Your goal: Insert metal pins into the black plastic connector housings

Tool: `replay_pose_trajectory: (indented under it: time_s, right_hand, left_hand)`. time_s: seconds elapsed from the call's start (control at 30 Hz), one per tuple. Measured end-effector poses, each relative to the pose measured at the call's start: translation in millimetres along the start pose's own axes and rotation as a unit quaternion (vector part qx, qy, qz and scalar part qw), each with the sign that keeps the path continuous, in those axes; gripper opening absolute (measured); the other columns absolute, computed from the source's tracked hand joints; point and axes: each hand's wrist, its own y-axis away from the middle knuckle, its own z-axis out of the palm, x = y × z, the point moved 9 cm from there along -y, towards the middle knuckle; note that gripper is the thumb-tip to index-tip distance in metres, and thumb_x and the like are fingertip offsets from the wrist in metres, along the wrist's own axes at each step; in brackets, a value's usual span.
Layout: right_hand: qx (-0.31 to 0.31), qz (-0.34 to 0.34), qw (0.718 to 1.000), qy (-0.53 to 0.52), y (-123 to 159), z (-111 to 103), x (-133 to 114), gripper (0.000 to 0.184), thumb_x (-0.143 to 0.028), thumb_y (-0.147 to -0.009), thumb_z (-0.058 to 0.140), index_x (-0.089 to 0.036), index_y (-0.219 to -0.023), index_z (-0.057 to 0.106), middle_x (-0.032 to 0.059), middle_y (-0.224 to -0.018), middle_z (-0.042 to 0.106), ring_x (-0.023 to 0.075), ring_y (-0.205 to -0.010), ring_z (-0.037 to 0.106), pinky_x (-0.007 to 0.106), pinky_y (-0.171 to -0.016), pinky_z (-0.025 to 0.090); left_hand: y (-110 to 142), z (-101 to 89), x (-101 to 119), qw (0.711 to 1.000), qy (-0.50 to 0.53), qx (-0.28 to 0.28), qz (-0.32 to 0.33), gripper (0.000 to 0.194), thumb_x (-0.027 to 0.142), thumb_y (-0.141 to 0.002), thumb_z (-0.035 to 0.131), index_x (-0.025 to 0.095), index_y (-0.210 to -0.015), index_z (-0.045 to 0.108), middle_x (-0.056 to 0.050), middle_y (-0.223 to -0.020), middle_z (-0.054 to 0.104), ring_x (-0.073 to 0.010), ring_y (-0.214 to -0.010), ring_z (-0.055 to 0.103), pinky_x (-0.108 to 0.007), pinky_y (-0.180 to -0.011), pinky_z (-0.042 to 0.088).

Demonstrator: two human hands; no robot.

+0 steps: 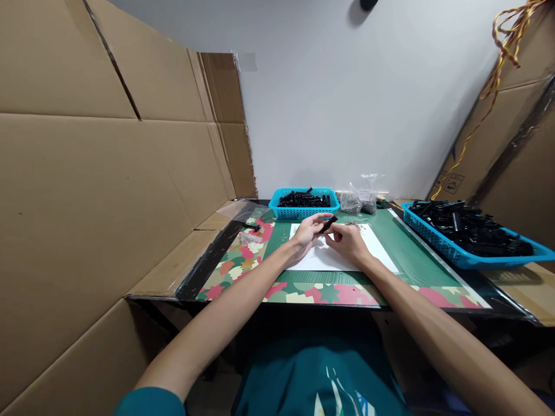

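My left hand [306,233] is closed on a small, narrow black plastic piece [329,223], which tilts up to the right. Close against its lower right side is my right hand [349,242], with thumb and fingers pinched together. Whatever lies between those fingertips is too small or hidden to make out. Both hands are over a white sheet of paper [321,263] on the table mat. Just behind my right hand, a scatter of tiny metallic bits [356,225] lies at the sheet's far edge.
A blue basket [303,214] of black pieces stands at the back; a larger filled blue basket [455,248] is at right. Plastic bags [362,202] of small parts sit against the wall. Cardboard [173,156] walls the left side. A loose black piece [251,227] lies on the green mat [401,242].
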Motion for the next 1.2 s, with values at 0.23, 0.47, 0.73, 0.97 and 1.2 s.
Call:
replay_pose_trajectory:
  time_s: [0.23, 0.47, 0.73, 0.97, 1.2]
  right_hand:
    - [-0.003, -0.002, 1.0, -0.016, 0.1, -2.9, -3.5, 0.013, -0.023, -0.082, 0.063, -0.02, -0.075, 0.072, -0.0041, -0.054, 0.047, 0.0122, -0.054, 0.04, 0.026, -0.062, 0.033]
    - [0.018, 0.01, 1.0, -0.01, -1.0, -6.1, -1.1, 0.009, -0.02, -0.078, 0.062, -0.02, -0.073, 0.07, -0.0042, -0.054, 0.047, 0.0124, -0.053, 0.041, 0.026, -0.061, 0.034]
    - [0.008, -0.004, 1.0, -0.007, -0.5, -3.7, -3.1, 0.011, -0.02, -0.08, 0.062, -0.021, -0.07, 0.068, -0.0032, -0.053, 0.049, 0.0126, -0.053, 0.042, 0.026, -0.061, 0.033]
    - [-0.001, 0.003, 1.0, -0.007, -0.8, -3.5, -4.9, 0.012, -0.021, -0.081, 0.062, -0.02, -0.07, 0.069, -0.0031, -0.054, 0.048, 0.013, -0.054, 0.042, 0.026, -0.061, 0.033]
    - [0.016, 0.013, 0.999, -0.034, -0.9, -6.4, -3.1, 0.014, -0.023, -0.079, 0.063, -0.02, -0.066, 0.065, -0.0043, -0.052, 0.043, 0.012, -0.053, 0.038, 0.026, -0.06, 0.032]
  left_hand:
    - [3.0, -0.6, 1.9, 1.0, 0.012, 0.014, -0.002, 0.04, 0.004, -0.088, 0.061, 0.018, -0.124, 0.072, -0.009, -0.109, 0.075, -0.0165, -0.096, 0.07, -0.027, -0.09, 0.05]
    - [1.7, 0.2, 1.1, 1.0, 0.013, 0.012, -0.002, 0.04, 0.004, -0.089, 0.06, 0.019, -0.125, 0.069, -0.008, -0.107, 0.074, -0.0144, -0.09, 0.07, -0.024, -0.082, 0.049]
    - [-0.2, -0.4, -1.0, 1.0, 0.007, 0.009, 0.002, 0.042, 0.007, -0.088, 0.062, 0.02, -0.128, 0.068, -0.008, -0.108, 0.074, -0.0149, -0.091, 0.069, -0.025, -0.085, 0.049]
    - [-2.5, -0.9, -4.8, 1.0, -0.016, 0.013, 0.007, 0.044, 0.006, -0.089, 0.06, 0.019, -0.13, 0.068, -0.007, -0.107, 0.072, -0.0135, -0.091, 0.067, -0.025, -0.09, 0.048]
    - [0.8, 0.7, -1.1, 1.0, 0.014, 0.015, 0.011, 0.043, 0.006, -0.09, 0.057, 0.02, -0.129, 0.066, -0.007, -0.107, 0.073, -0.0148, -0.092, 0.07, -0.024, -0.086, 0.048]
